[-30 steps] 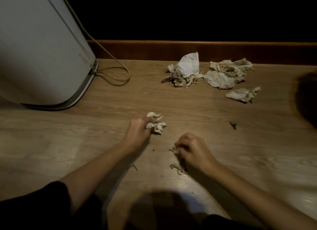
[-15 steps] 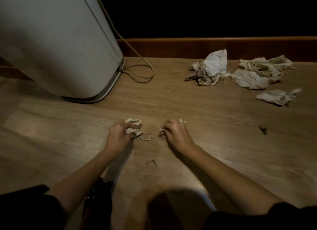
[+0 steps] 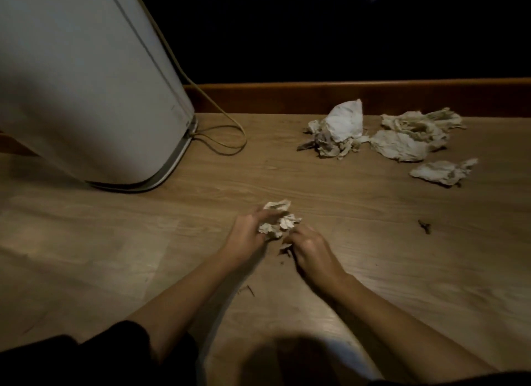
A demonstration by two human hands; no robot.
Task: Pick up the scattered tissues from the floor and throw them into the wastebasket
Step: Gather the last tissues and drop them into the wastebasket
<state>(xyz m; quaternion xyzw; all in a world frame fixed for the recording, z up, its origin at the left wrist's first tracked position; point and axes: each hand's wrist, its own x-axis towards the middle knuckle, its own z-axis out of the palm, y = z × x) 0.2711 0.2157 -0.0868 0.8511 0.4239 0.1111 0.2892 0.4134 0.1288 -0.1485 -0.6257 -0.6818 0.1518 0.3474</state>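
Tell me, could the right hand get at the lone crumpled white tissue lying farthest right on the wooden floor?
Probably yes: bare floor lies between the right hand and that tissue, though it would need a forward stretch.

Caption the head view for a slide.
Both hands, left and right, gather a crumpled tissue wad on the wood floor; more tissues lie beyond.

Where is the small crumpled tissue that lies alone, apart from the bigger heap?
In the head view the lone tissue lies on the floor at far right, just in front of the heap.
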